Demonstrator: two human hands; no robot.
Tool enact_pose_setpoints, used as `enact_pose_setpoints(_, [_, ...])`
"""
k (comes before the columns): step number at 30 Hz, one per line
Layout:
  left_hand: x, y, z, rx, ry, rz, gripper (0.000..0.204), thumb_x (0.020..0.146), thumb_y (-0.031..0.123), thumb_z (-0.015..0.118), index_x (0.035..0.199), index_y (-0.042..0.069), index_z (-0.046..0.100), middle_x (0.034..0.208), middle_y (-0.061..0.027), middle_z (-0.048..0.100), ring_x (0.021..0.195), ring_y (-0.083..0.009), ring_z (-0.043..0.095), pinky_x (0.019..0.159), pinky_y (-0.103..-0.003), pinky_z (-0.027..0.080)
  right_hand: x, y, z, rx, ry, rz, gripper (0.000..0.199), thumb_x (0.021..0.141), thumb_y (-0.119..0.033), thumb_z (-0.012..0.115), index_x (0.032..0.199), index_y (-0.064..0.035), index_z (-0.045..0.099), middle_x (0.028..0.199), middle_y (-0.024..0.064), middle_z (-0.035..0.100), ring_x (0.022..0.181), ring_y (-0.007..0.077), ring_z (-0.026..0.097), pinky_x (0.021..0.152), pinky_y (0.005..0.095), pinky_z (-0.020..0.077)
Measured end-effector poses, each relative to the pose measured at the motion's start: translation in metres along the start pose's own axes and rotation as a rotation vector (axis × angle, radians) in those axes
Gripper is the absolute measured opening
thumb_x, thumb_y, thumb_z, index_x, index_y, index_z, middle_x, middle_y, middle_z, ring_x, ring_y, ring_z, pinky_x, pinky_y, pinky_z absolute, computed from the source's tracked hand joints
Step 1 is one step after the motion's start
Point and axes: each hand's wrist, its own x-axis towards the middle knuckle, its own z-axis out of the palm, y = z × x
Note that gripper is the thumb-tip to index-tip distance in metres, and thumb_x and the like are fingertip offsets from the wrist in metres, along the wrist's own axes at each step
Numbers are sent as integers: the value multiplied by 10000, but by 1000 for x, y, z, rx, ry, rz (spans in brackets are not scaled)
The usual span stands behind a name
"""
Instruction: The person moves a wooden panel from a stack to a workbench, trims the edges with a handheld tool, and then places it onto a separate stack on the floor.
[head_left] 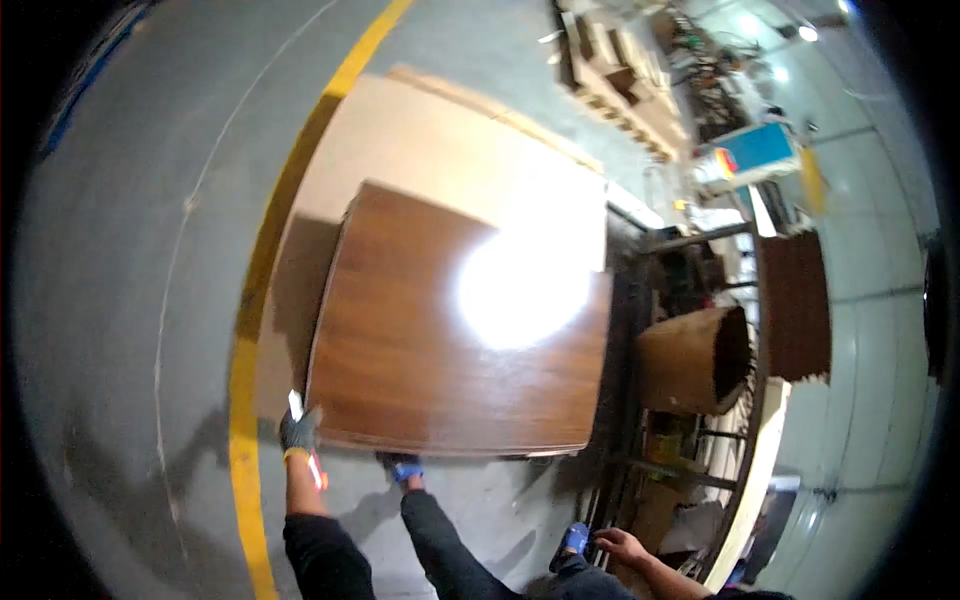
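My left hand (298, 432), in a dark work glove with a yellow cuff, is at the near left corner of a brown wood-grain panel (400, 330). Its fingers look closed. A small whitish piece (295, 404) sticks up past them, and something orange-red (318, 472) shows beside the wrist; I cannot make out what either is. My right hand (622, 547) is bare, off the panel, beside the rack at the lower right. Its fingers reach leftward, loosely apart, with nothing visible in them. The panel seems to lie on a stack, above a larger pale board (400, 130).
A dark metal rack (740, 420) stands along the right, with a brown cardboard box (690, 360) in it. Wooden pieces (620, 80) are piled at the far right. A yellow floor line (245, 420) runs along the left. My blue shoes (577, 538) stand near the panel.
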Motion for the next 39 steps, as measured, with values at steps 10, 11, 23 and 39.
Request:
enact_pose_setpoints(10, [-195, -59, 15, -335, -263, -97, 318, 836, 259, 660, 1053, 77, 516, 797, -49, 534, 650, -153, 497, 623, -326, 408, 88, -17, 73, 854, -95, 149, 733, 772, -582, 627, 1272, -62, 501, 1132, 89, 555, 1051, 284, 530, 795, 471, 464])
enact_pose_setpoints(11, [-234, -41, 20, -377, -277, -130, 333, 840, 267, 655, 1070, 81, 503, 826, -59, 534, 682, -162, 503, 658, -341, 409, 112, -8, 82, 942, -112, 214, 727, 784, -572, 618, 1278, -53, 493, 1183, 121, 543, 1087, 300, 523, 833, 477, 456])
enact_pose_setpoints(23, [-504, 80, 137, -527, -403, 69, 440, 871, 325, 609, 1197, 104, 411, 1051, -144, 542, 932, -242, 552, 926, -457, 418, 128, -31, -20, 1790, -348, -25, 426, 889, -270, 568, 1231, -25, 498, 1226, 126, 556, 1110, 328, 528, 968, 498, 412])
enact_pose_setpoints(39, [-563, 280, 271, -229, -424, 698, 397, 859, 289, 605, 1165, 95, 443, 1019, -150, 555, 902, -258, 558, 878, -452, 427, 212, 14, -100, 1472, -549, -369, 211, 847, -150, 547, 1008, -14, 551, 925, 127, 594, 790, 305, 571, 754, 472, 493])
